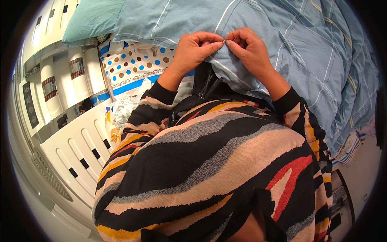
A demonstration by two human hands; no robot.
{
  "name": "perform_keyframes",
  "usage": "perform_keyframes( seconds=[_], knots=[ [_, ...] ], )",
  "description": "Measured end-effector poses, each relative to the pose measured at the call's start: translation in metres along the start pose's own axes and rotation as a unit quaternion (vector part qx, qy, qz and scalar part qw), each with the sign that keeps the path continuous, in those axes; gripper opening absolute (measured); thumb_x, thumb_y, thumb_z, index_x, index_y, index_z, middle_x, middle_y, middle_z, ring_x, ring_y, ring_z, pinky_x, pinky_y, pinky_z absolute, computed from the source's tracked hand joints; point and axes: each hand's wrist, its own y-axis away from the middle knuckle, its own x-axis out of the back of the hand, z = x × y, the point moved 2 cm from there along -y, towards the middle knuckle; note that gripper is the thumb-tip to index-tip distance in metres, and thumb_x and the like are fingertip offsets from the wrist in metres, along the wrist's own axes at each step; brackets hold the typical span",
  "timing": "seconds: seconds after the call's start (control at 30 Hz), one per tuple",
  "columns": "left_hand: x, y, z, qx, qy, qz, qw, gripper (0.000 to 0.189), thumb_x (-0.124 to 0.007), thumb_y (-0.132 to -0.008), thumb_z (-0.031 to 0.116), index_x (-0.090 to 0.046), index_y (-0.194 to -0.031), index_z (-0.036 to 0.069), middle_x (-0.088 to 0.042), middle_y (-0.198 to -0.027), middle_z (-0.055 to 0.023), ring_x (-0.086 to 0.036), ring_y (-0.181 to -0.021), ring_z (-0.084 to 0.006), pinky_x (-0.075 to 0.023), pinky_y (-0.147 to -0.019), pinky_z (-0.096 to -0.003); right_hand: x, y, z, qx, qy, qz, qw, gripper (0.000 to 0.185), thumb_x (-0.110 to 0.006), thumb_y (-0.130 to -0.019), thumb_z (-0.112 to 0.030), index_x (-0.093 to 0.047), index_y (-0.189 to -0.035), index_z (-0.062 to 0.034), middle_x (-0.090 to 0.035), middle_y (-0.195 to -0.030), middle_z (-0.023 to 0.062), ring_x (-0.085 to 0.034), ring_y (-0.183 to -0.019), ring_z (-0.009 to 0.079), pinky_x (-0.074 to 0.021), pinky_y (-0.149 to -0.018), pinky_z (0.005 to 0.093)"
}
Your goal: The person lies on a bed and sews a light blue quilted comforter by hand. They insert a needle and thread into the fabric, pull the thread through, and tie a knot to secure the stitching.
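Note:
Between both thumbs and forefingers a tiny greyish piece (pixel 224 41) is pinched, too small to identify. My left hand (pixel 195 48) grips it from one side and my right hand (pixel 251 50) from the other, fingertips almost meeting. Just behind and beneath the hands spreads a blue duvet (pixel 260 18) with white stripes. A black fabric item (pixel 201 72) with dark zips or cords (pixel 208 86) lies below my hands, partly covered by the duvet and my patterned sweater (pixel 205 151).
A polka-dot sheet (pixel 136 60) shows at left, with a crumpled clear plastic bag (pixel 125 110) near my left sleeve. Farther left stand a white slatted headboard or cabinet panel (pixel 87 148) and white posts (pixel 50 87). A teal pillow (pixel 90 21) rests at upper left.

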Motion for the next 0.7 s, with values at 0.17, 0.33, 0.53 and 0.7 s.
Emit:
perform_keyframes(
  seconds=[0.17, 0.33, 0.53, 0.7],
  knots=[
    [-0.0009, 0.0003, -0.0002, -0.009, -0.012, 0.003, 1.000, 0.020, -0.073, -0.082, 0.011, -0.070, -0.098, -0.001, -0.067, -0.084, -0.0003, -0.056, -0.074, -0.0026, -0.0451, -0.068, -0.0157, 0.0000, 0.0001, -0.0005, 0.004, 0.002, -0.001, 1.000, 0.007, -0.065, -0.083, -0.007, -0.065, -0.090, -0.0039, -0.055, -0.083, -0.0014, -0.049, -0.067, 0.0048, -0.0408, -0.061, 0.0189],
    [-0.0051, -0.0021, -0.0018, -0.047, 0.015, 0.027, 0.998, 0.018, -0.074, -0.081, 0.014, -0.071, -0.091, -0.001, -0.055, -0.067, 0.0086, -0.041, -0.059, 0.0007, -0.0329, -0.052, -0.0151, 0.0004, 0.0002, -0.0006, 0.004, -0.002, -0.001, 1.000, 0.007, -0.065, -0.083, -0.007, -0.065, -0.090, -0.0038, -0.055, -0.083, -0.0012, -0.049, -0.067, 0.0048, -0.0406, -0.061, 0.0188],
    [-0.0050, -0.0020, -0.0021, -0.050, 0.002, 0.035, 0.998, 0.018, -0.074, -0.081, 0.014, -0.071, -0.090, -0.001, -0.055, -0.066, 0.0081, -0.042, -0.059, 0.0004, -0.0333, -0.052, -0.0155, 0.0003, -0.0002, -0.0004, 0.004, 0.000, -0.003, 1.000, 0.008, -0.066, -0.083, -0.008, -0.065, -0.089, -0.0037, -0.055, -0.083, -0.0012, -0.048, -0.066, 0.0049, -0.0404, -0.060, 0.0189],
    [-0.0046, -0.0022, -0.0029, -0.047, 0.000, 0.039, 0.998, 0.018, -0.074, -0.081, 0.015, -0.071, -0.090, -0.001, -0.056, -0.066, 0.0077, -0.043, -0.059, 0.0003, -0.0338, -0.052, -0.0155, 0.0002, -0.0004, -0.0002, 0.004, -0.001, -0.002, 1.000, 0.008, -0.066, -0.083, -0.008, -0.065, -0.089, -0.0036, -0.054, -0.083, -0.0013, -0.048, -0.066, 0.0049, -0.0403, -0.060, 0.0190]
  ],
)
